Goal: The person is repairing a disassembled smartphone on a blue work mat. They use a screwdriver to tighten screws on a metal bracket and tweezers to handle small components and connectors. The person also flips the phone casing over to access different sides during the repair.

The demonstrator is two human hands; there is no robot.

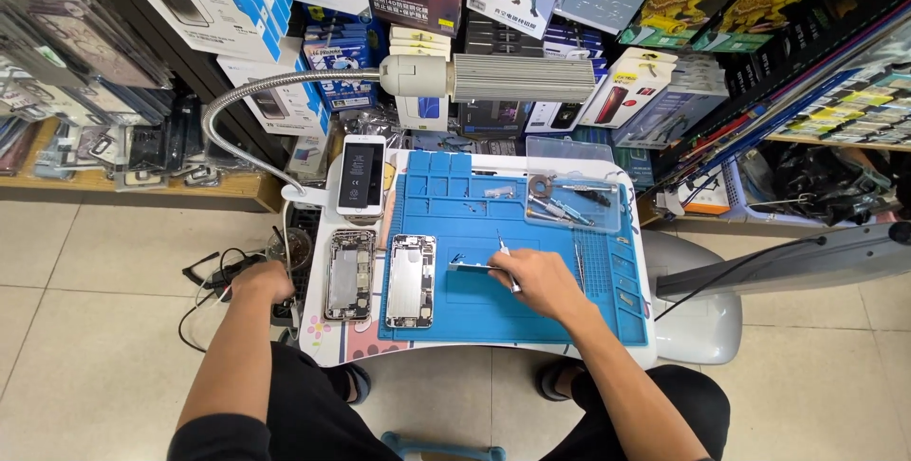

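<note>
on the blue mat, right hand pinches tweezers; left hand, grip unclear, hangs off the table's edge.

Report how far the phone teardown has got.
Done: two opened phone shells lie gutted, and a screen is set aside. In hand: the right hand works a tool on a small part on the blue mat; the left hand is off the table. Left: nothing is reassembled.

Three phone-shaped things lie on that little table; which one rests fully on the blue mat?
The open silver phone shell. The darker opened phone body lies left of the blue mat, and the white-framed battery part sits behind it.
</note>
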